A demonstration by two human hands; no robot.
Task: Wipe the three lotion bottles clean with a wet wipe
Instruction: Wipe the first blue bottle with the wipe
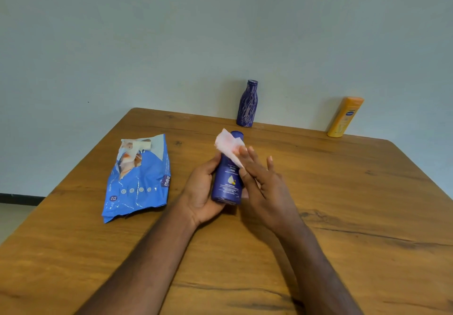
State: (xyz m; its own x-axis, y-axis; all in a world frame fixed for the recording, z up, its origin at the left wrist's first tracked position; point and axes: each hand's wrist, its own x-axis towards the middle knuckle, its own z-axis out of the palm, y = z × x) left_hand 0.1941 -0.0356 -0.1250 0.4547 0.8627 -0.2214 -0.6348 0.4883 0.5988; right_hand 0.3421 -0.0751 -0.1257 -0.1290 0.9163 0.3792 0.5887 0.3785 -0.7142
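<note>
Both your forearms come in from six o'clock over the wooden counter. Your left hand cups the dark blue lotion bottle from its nine o'clock side, fingers curled under and around it, thumb up along the edge. The bottle is lifted off the counter near the centre, base toward you, cap pointing to twelve o'clock.

Your right hand sits at the bottle's three o'clock, fingers straight and spread, pressing the white wet wipe flat against the bottle's upper side. The wipe drapes over the shoulder and cap end, and a loose corner sticks up toward eleven o'clock.

Out at nine o'clock from the hands lies the blue wet wipe packet, flat on the counter, its top flap open with a wipe poking out.

Farther back, at twelve o'clock, a purple patterned bottle stands upright at the counter's far edge by the wall. At two o'clock, a yellow-orange lotion bottle stands there too, well apart from it.
</note>
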